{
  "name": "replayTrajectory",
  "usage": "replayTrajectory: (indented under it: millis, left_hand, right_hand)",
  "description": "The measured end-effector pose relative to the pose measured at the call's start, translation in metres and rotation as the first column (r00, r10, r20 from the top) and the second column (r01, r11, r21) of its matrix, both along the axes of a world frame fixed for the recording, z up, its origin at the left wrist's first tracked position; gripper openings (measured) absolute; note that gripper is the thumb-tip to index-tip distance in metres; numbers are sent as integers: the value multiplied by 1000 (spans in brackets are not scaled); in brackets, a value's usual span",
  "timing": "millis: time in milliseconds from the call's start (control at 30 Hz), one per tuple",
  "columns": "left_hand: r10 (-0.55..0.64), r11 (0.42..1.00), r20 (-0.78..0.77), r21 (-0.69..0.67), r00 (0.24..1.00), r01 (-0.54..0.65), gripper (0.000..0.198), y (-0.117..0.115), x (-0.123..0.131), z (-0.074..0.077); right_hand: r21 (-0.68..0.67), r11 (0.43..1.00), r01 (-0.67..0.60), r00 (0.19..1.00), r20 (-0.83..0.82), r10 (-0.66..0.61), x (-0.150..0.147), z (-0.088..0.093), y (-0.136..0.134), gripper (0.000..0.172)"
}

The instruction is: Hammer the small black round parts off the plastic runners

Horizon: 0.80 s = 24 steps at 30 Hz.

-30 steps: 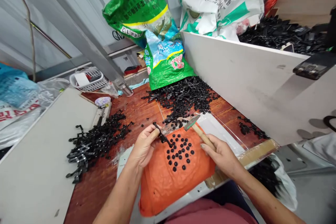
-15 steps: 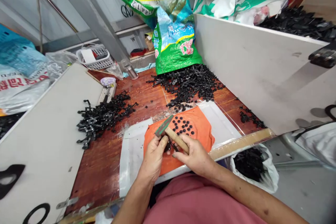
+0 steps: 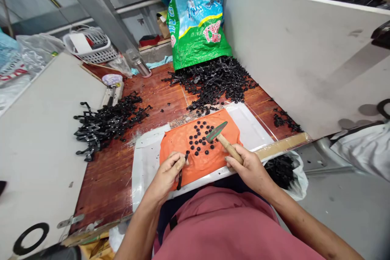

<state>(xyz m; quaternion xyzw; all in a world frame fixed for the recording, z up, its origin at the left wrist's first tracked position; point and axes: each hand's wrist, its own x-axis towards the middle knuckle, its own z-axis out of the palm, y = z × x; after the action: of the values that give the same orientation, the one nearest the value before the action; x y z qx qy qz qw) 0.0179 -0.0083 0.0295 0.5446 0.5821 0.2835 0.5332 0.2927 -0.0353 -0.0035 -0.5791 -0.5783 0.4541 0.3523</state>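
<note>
My right hand (image 3: 243, 161) is wrapped round the wooden handle of a short knife (image 3: 230, 148), its dark blade with green edging pointing up and left over an orange cloth (image 3: 170, 150). Between the thumb and fingers of my left hand (image 3: 168, 171) is a slim black plastic piece (image 3: 179, 179) that hangs toward the cloth's near edge. Several small round black parts (image 3: 197, 153) lie scattered on the cloth between my hands, some just below the blade. Beneath the cloth is a white board (image 3: 143, 158).
A green and blue sack (image 3: 198, 44) spills a heap of black plastic parts (image 3: 216, 79) at the back. Another black heap (image 3: 109, 120) lies at left. Pale panels (image 3: 298, 53) flank the table. A white basket (image 3: 89, 48) and a steel flask (image 3: 141, 66) stand behind; a bag of black pieces (image 3: 283, 172) hangs low right.
My hands have drawn apart: the left moved left with the black piece, the right moved right with the knife. More round black parts show on the cloth. The view has tipped downward.
</note>
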Motion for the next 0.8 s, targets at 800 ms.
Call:
replayTrajectory:
  millis: [800]
  left_hand:
    - [-159,918,-518,235,840,319,39,28,6,-22]
  right_hand:
    - [-9,1000,5,974,225,-3,8,-19,-8,13]
